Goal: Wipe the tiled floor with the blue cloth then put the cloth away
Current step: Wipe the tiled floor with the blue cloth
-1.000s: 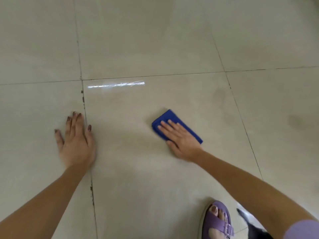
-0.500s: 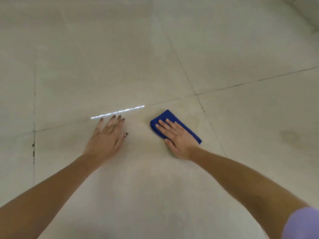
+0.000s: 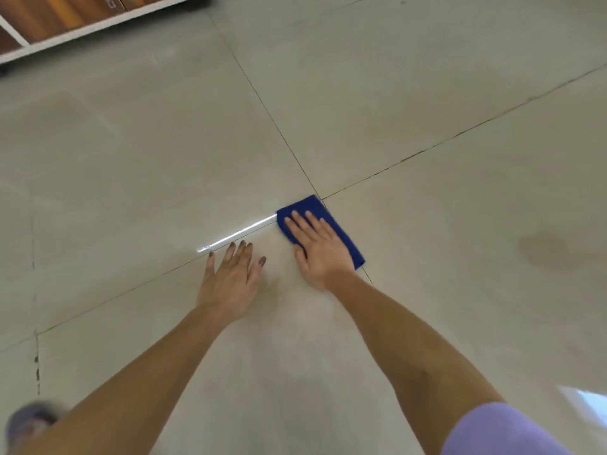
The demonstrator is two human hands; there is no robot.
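Both hands have slid forward as I press my flat, spread right hand [image 3: 317, 247] on the cloth [image 3: 320, 228] at the floor [image 3: 131, 159] joint, open left hand [image 3: 230, 277] bracing; wiping underway, stowing remains

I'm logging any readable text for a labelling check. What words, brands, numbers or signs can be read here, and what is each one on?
None: no text can be read in this view.
The folded blue cloth under the right hand is plain, with no tag showing.
The beige tiled floor carries only grout lines and glare.
The wood-fronted cabinet with a white base shows no lettering.
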